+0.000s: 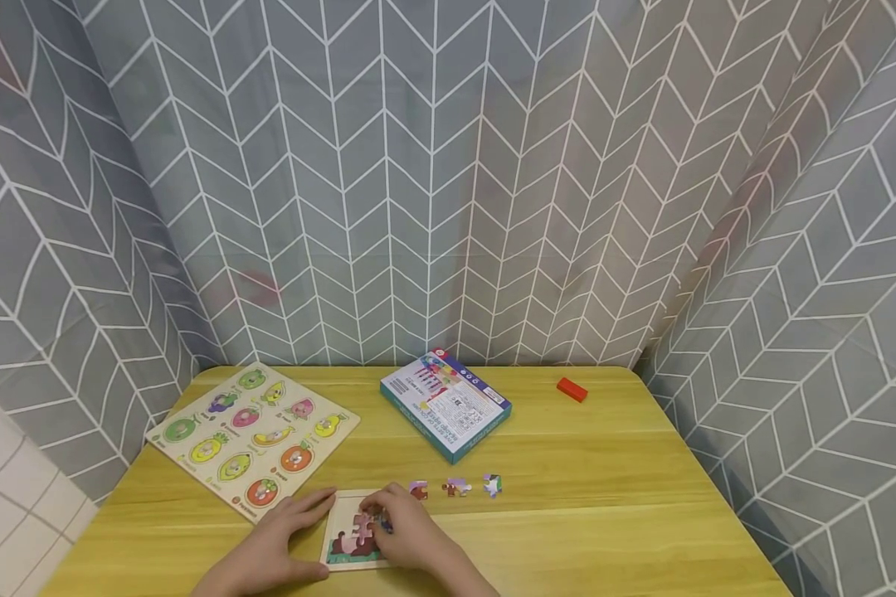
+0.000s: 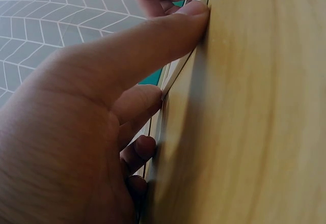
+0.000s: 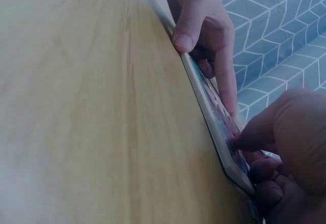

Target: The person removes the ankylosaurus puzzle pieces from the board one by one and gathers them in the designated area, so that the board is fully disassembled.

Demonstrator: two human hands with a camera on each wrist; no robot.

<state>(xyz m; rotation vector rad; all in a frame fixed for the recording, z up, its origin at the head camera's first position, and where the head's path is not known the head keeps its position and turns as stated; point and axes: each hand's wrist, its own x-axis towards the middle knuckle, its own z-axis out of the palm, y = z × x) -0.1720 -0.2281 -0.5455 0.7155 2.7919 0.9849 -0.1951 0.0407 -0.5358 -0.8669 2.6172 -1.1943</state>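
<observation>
A small square puzzle tray [image 1: 347, 568] with a pale wooden rim lies near the table's front edge, partly filled with pink, brown and green jigsaw pieces [image 1: 357, 543]. My left hand [image 1: 270, 543] holds its left side, the thumb at the near corner and the index finger by the far one. Over the tray's right part, my right hand [image 1: 412, 531] pinches a puzzle piece that its fingers mostly cover. In the right wrist view, the right thumb [image 3: 260, 130] reaches down onto the pieces. Beyond the right hand lie three loose pieces, one of them a purple and brown piece [image 1: 457, 487].
A wooden fruit peg board [image 1: 250, 444] lies at the left, near the left hand's fingers. A flat puzzle box [image 1: 448, 402] lies behind the tray. A red block [image 1: 572, 390] sits at the back right. Patterned curtains [image 1: 433, 207] border the wooden table [image 1: 605, 522].
</observation>
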